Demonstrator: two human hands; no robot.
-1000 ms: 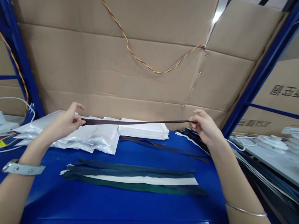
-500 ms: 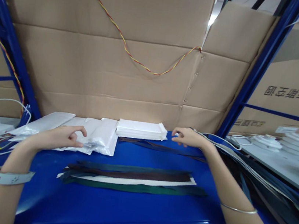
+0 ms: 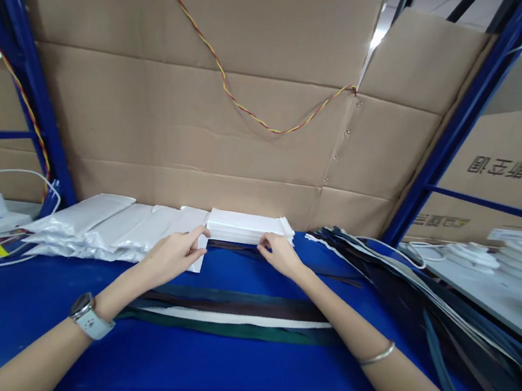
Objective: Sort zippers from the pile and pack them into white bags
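My left hand [image 3: 176, 253] is open over the right end of the clear-wrapped white packets [image 3: 106, 225], thumb and index finger apart. A stack of white flat packs [image 3: 250, 225] stands against the cardboard. In front of its right part is my right hand [image 3: 280, 254], fingers loosely bent with nothing visible in them; whether the fingertips touch the stack I cannot tell. Thin dark strips [image 3: 229, 247] lie just before the stack. Nearer me, several long fabric strips, dark, white [image 3: 243, 319] and green [image 3: 227, 329], are laid side by side, their ends partly hidden by my forearms.
A bundle of long dark and white strips [image 3: 403, 287] runs down the right side of the blue table [image 3: 198, 368]. Cardboard [image 3: 193, 128] with a twisted wire stands behind, between blue posts. White round parts [image 3: 518, 261] sit at right, white cables [image 3: 16, 174] at left.
Both hands have moved inward: the left to the right, toward the stack, and the right to the left, away from the bundle's far end. The view has shifted slightly.
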